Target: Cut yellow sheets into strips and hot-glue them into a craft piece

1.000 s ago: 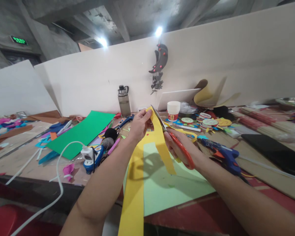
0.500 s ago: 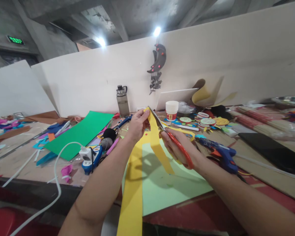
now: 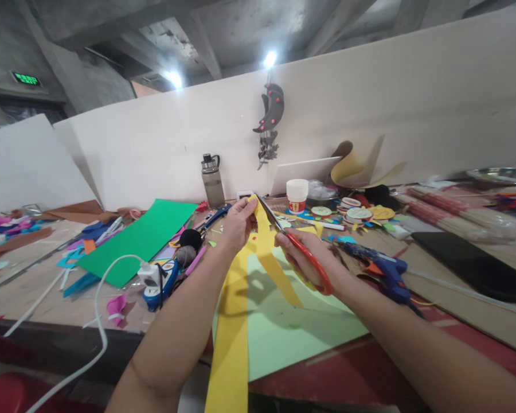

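My left hand (image 3: pixel 239 223) pinches the top edge of a long yellow paper sheet (image 3: pixel 232 332) that hangs down toward me. A narrower yellow strip (image 3: pixel 279 275) splits off it to the right. My right hand (image 3: pixel 303 259) grips red-handled scissors (image 3: pixel 306 258), whose metal blades point up and left along the cut at the top of the yellow paper. Both hands are raised above a light green sheet (image 3: pixel 292 327) lying flat on the table.
A blue glue gun (image 3: pixel 380 269) lies to the right of my right hand. On the left are a dark green sheet (image 3: pixel 141 238), a white plug with cable (image 3: pixel 148 274) and paper scraps. A bottle (image 3: pixel 210 182), paper cups (image 3: pixel 296 195) and tape rolls (image 3: pixel 359 213) stand behind.
The scissors have worked a little farther up the yellow paper toward my left hand. The camera view has shifted slightly; both hands keep their grip.
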`<state>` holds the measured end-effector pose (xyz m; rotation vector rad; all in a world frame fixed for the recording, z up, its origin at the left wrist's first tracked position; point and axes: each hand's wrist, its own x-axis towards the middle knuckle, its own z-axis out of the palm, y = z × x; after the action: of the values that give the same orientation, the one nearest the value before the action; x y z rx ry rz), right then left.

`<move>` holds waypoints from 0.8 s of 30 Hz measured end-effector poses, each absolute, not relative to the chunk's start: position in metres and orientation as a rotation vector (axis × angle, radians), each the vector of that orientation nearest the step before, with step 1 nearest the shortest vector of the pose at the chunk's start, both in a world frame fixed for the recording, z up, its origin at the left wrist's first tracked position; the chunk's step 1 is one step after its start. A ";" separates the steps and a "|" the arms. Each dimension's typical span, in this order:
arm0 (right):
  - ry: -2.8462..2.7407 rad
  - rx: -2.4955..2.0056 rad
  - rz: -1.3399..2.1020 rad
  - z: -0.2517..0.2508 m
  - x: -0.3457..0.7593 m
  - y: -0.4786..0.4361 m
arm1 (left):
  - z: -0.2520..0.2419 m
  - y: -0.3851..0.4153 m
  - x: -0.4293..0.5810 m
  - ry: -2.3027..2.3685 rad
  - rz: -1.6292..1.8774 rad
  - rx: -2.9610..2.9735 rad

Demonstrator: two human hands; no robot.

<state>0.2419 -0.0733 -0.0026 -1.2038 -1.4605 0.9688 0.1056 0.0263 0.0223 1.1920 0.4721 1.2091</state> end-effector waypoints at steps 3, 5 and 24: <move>-1.427 -1.191 1.048 0.001 0.243 -0.073 | 0.026 0.028 0.102 0.494 1.264 1.191; -1.406 -1.152 1.086 0.003 0.244 -0.073 | 0.029 0.032 0.097 0.490 1.349 1.155; -1.493 -1.138 1.063 0.003 0.241 -0.066 | 0.025 0.047 0.083 0.703 1.525 1.141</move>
<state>0.2407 -0.0657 0.0034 -1.1381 -1.4929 1.0628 0.0830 0.0468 0.0254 1.1406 0.7028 1.5246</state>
